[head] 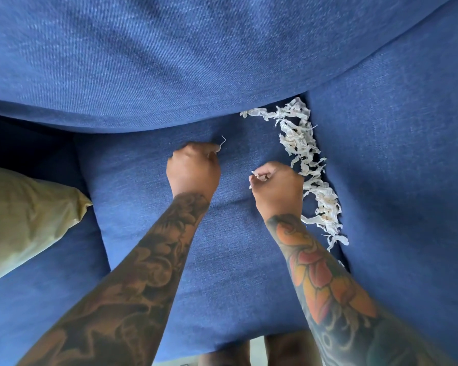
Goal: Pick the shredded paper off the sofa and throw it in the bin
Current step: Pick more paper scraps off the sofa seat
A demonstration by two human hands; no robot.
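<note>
Step in hand: the person is gathering scraps off the blue sofa (222,260); the throwing step is not yet begun, and no bin is showing in this view.
Left hand: the left hand (193,170) is curling into a fist on the seat cushion, a thin paper strand (222,141) poking out from between its fingertips.
Right hand: the right hand (276,184) is closing round small white scraps, bits peeking out at the thumb side.
Hands together or apart: they are sitting near each other but not touching.
Shredded paper: the main line of shredded paper (302,154) is lying along the seam between seat and right arm, just beside the right hand.
Other: a yellowish pillow (24,220) is resting at the left.
Next move: likely scooping the seam pile, which calls for raking fingers into the crevice without scattering light strips.
</note>
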